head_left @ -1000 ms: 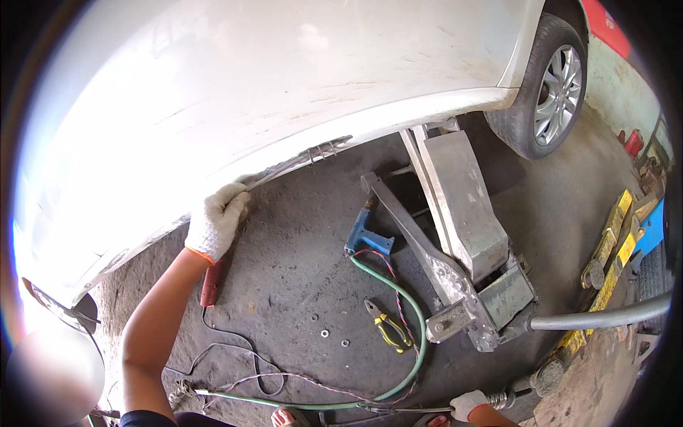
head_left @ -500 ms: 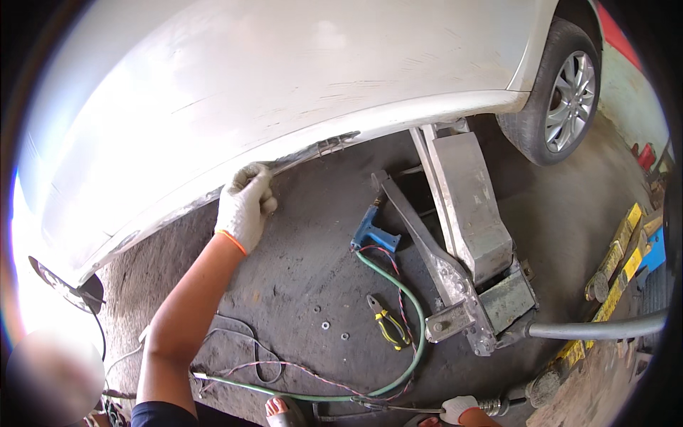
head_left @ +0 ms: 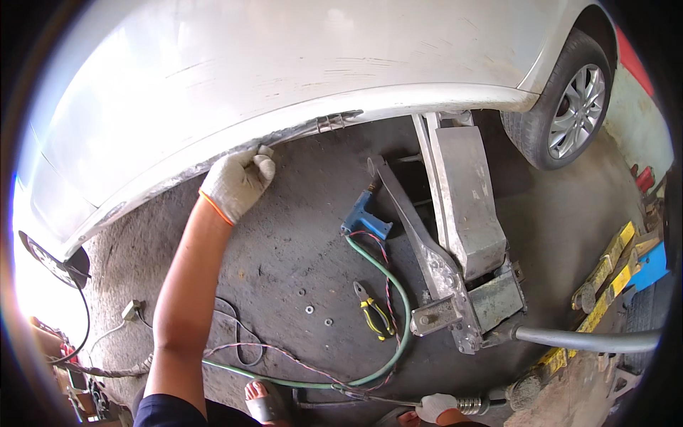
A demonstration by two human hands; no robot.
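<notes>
My left hand, in a whitish knit glove with an orange cuff, is at the lower edge of the white car's sill. Its fingers are curled in; whatever they may hold is hidden. Just right of it runs a scraped, bare-metal strip with several small metal pins standing out. Low in the picture, my gloved right hand is closed round a long metal rod tool. A ribbed metal piece of this tool shows right of the hand.
A floor jack reaches under the car, its long handle running right. On the floor lie a blue gun-shaped tool with a green hose, yellow-black pliers and several small washers. Yellow bars lie at right.
My left hand has shifted slightly down and left along the sill, with its wrist turned. The right hand has moved a little left with the rod tool. The view has shifted slightly.
</notes>
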